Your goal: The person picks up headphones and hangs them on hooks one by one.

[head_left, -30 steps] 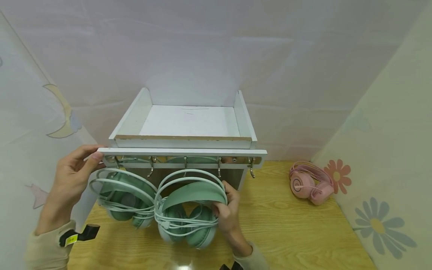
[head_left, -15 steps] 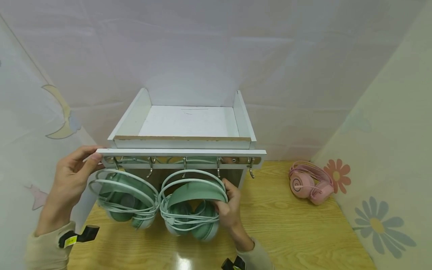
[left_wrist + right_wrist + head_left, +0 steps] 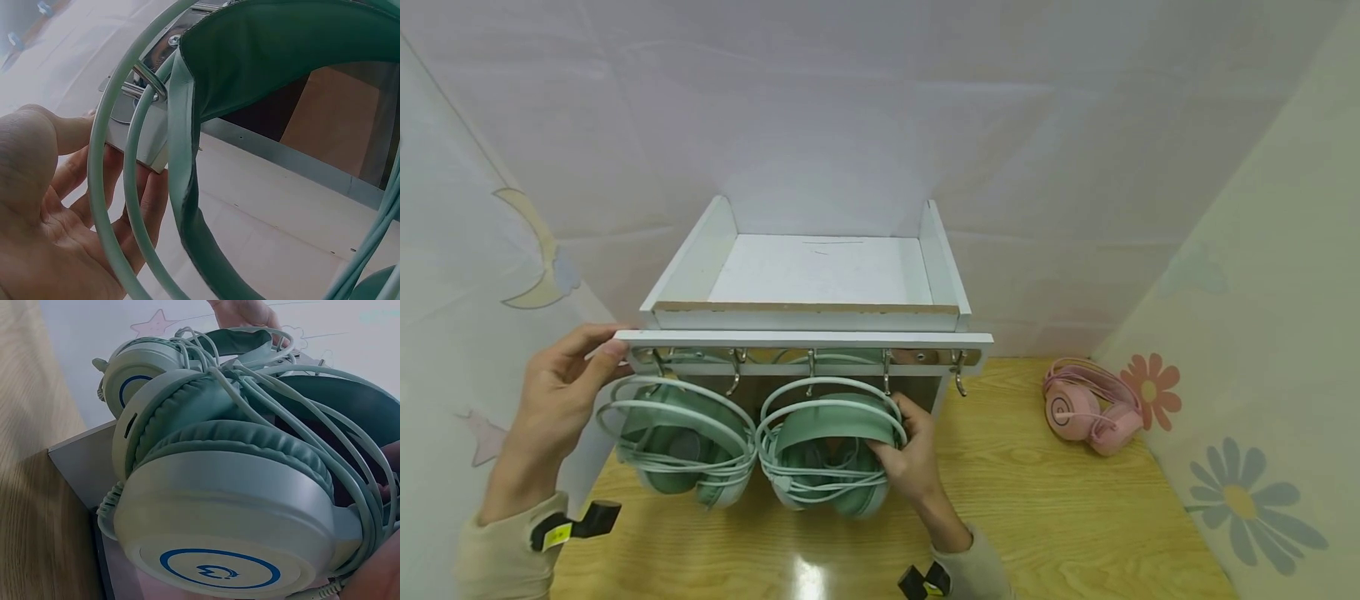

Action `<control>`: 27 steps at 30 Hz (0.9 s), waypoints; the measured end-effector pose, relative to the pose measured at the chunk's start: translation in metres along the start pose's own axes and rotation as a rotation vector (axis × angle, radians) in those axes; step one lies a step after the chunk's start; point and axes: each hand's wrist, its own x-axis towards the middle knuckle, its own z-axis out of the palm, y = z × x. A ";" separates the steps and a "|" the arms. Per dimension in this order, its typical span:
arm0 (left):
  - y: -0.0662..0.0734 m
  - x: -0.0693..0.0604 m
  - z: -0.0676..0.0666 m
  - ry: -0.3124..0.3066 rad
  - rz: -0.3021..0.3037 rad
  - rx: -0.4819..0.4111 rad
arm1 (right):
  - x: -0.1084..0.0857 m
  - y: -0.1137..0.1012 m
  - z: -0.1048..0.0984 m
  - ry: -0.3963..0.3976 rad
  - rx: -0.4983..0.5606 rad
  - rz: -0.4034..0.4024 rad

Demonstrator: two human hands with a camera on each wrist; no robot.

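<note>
hands (image 3: 553,392) (image 3: 917,458) partly hidden by rack (image 3: 820,337) and headphones (image 3: 842,422), sleeves (image 3: 508,554) (image 3: 973,571) cropped

We could pass freely over the light-brown wood-grain table (image 3: 1037,508) between the right hand (image 3: 913,458) and the pink over-ear headphones (image 3: 1090,408) near its back right corner. At the front edge of the white wooden hook rack (image 3: 812,319), the left pale-green corded headphones (image 3: 715,421) and right pale-green corded headphones (image 3: 835,419) block our way. The left hand (image 3: 561,387) fills its left end; the room beneath, mostly hidden, seems tight.
</note>
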 end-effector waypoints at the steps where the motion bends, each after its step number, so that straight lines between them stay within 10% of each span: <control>1: 0.000 0.000 0.000 -0.001 0.001 -0.001 | 0.000 0.000 0.000 0.001 -0.005 0.004; 27: -0.002 0.000 -0.002 -0.006 0.001 -0.016 | -0.005 0.003 -0.012 -0.041 0.003 0.004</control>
